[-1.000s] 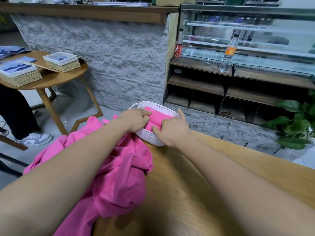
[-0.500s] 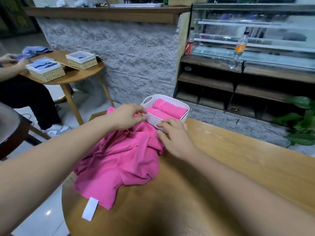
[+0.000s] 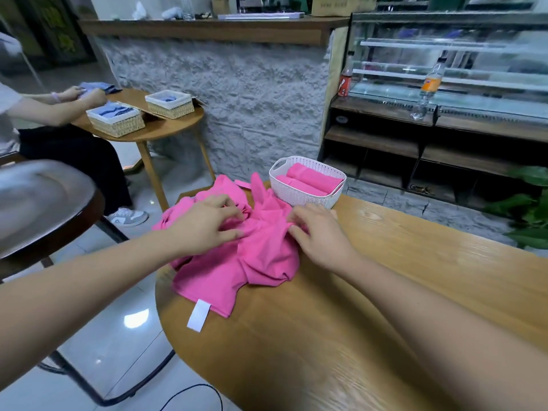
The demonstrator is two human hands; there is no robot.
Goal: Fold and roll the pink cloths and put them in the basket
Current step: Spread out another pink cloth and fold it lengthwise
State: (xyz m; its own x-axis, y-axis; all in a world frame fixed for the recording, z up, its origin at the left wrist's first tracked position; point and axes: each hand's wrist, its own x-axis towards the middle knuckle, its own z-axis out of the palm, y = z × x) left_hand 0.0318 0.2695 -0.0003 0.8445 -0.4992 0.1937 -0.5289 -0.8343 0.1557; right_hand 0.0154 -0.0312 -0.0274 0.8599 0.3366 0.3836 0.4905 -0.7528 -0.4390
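Pink cloth (image 3: pixel 252 256) lay crumpled near the worktop's (image 3: pixel 385 292) left edge, white label (image 3: pixel 198 315) at its 7 o'clock. Two rolled cloths (image 3: pixel 311 176) sat in the white basket (image 3: pixel 305 200) at the heap's 1 o'clock. Left hand (image 3: pixel 207 226) and right hand (image 3: pixel 320 232) each pinched folds, probably to spread one piece flat. Wooden worktop; stone-faced wall (image 3: pixel 237 99) at 12 o'clock.

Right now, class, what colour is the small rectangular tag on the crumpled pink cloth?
The rectangular tag is white; the head view shows it.
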